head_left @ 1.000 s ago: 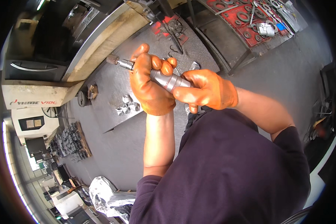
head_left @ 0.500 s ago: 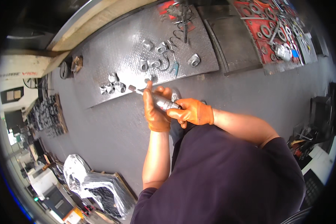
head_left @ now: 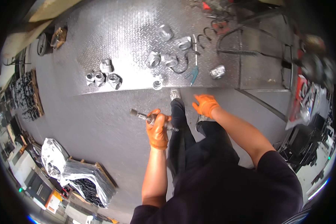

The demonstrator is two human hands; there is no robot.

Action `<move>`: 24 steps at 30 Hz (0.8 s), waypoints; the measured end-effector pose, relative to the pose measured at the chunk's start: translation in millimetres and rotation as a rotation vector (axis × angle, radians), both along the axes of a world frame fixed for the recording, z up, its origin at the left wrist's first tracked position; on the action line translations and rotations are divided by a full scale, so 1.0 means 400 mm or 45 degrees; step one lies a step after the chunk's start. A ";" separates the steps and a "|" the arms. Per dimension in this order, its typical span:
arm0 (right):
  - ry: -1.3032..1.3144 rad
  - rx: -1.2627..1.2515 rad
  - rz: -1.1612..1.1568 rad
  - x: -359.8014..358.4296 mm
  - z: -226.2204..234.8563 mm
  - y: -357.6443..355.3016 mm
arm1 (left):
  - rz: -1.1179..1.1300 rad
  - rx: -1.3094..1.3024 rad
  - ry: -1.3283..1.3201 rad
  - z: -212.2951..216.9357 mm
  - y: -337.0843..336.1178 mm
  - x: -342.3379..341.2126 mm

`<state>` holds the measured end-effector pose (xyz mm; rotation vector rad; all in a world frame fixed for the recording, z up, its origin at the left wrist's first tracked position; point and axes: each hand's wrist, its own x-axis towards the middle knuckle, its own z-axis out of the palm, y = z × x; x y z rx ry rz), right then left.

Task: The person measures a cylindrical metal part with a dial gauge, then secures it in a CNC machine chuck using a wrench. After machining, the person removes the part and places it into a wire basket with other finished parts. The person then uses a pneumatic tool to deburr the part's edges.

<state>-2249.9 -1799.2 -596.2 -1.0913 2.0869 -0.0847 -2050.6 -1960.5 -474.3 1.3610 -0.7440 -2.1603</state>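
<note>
My left hand [head_left: 157,132], in an orange glove, is closed around the body of a slim die grinder [head_left: 142,116]. The tool's brownish cylindrical tip points to the upper left, over the floor. Off to the right and apart from the tool, my right hand [head_left: 206,105] wears a matching glove; its fingers are stretched out with nothing in them. Beyond both hands lies a tread-plate surface [head_left: 130,37]. One hollow grey metal fitting [head_left: 157,83] stands at its near edge, between a left cluster of fittings [head_left: 105,66] and several more [head_left: 153,59] farther back.
A teal air blow gun [head_left: 192,76] with a coiled hose lies on the plate, near a lone fitting [head_left: 217,72]. Right of it, a blurred dark frame [head_left: 265,89] crosses the view. A plastic-wrapped pallet load [head_left: 86,175] stands at lower left. My shoe [head_left: 174,94] is by the plate's edge.
My right hand has let go of the die grinder and moved away to the right. My left hand keeps the grinder and sits lower. The whole view has shifted.
</note>
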 end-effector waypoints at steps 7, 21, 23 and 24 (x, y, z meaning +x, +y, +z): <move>0.312 0.238 -0.012 -0.064 -0.689 -0.423 | 0.284 0.022 -0.244 -0.306 -0.148 0.058; -0.152 -0.170 -0.367 -0.149 -0.242 -0.171 | 0.469 -0.036 0.204 -0.078 -0.334 -0.044; -0.230 -0.410 -0.438 -0.175 0.058 -0.159 | 0.475 -0.180 0.360 0.040 -0.349 -0.095; -0.298 -0.543 -0.497 -0.185 0.237 -0.178 | 0.500 -0.184 0.362 0.127 -0.356 -0.137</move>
